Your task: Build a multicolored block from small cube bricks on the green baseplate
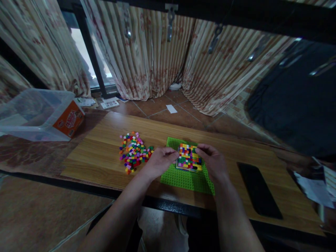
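A multicoloured block of toy bricks [189,157] sits on a green studded baseplate [185,180]. Its top is a patchwork of small red, white, green, yellow, purple and orange bricks. My left hand [162,161] has its thumb and fingers closed at the block's left side. At the upper right corner of the block, my right hand [214,161] has its thumb and fingertips drawn together. Whether a small brick lies between those right fingertips is too small to tell. Left of the baseplate lies a loose pile of small coloured bricks [135,152].
The wooden tabletop [99,157] carries a black flat slab [259,190] at the right. A clear plastic bin [34,131] with an orange label stands at the far left. Papers [315,189] lie at the far right. Metal clips [170,21] hang overhead, before striped curtains [154,52].
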Demonstrator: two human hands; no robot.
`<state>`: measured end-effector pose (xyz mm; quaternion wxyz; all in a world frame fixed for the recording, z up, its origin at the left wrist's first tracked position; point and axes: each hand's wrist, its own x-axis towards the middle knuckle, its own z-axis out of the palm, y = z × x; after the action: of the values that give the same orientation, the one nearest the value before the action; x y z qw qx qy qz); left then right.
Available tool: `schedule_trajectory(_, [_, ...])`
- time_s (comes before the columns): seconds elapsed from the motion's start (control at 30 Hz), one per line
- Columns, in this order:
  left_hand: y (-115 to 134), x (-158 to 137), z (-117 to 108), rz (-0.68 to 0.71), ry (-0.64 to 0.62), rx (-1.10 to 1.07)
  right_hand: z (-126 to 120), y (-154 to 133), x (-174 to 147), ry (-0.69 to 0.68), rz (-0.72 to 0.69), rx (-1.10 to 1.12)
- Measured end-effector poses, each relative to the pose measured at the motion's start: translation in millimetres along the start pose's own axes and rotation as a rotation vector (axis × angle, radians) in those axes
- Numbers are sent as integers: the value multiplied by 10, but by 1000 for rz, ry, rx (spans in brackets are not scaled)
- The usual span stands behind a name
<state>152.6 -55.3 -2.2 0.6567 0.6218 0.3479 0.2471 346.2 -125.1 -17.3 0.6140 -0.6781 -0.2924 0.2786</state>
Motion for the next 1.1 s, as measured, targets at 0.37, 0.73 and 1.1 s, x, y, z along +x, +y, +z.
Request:
schedule_trajectory(0.37, [-21,7,-9,18,14,36,-24,-2,15,-89,36,-23])
schedule_trajectory(0.73, [65,-71,-570,-1,449,972,-24,-25,-3,-95,15,-52])
schedule_trajectory(1.1, [47,-32,-446,-15,423,1241,-48,-64,-5,-20,-3,-9])
